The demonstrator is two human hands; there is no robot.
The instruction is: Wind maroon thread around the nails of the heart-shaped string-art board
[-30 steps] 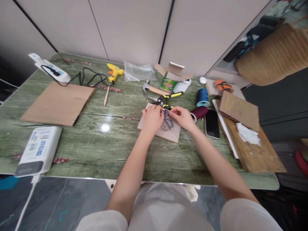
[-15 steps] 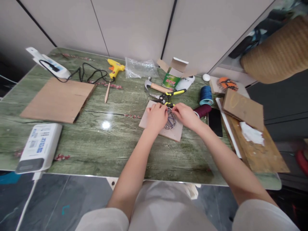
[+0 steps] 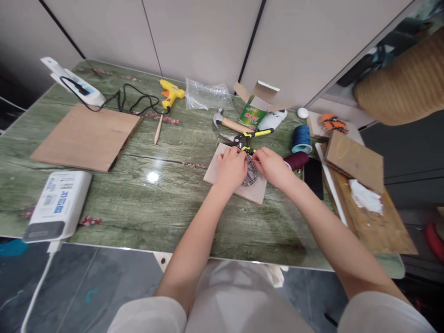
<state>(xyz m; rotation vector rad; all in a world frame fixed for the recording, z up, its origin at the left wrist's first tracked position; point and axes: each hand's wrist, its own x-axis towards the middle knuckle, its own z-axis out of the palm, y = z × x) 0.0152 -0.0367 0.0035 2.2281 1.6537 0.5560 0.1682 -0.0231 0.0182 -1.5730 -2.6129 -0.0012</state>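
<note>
At centre frame, my curled left hand point(image 3: 231, 169) and right hand point(image 3: 272, 167) pinch a dark wire-wound oval form point(image 3: 251, 174) from both sides, on a pale square wooden board point(image 3: 255, 190).

The person wears a loose off-white top point(image 3: 243, 305), its wide left sleeve point(image 3: 149, 317) and right sleeve point(image 3: 381, 317) soft and plain, leaving the forearms point(image 3: 194, 236), the left hand point(image 3: 231, 169) and the right hand point(image 3: 272, 166) bare.

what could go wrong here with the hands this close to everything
The yellow-handled snips lie right by the left hand, so a slip might catch a finger. The right hand sits close to the maroon spool, which could get bumped and roll toward the phone.
</note>
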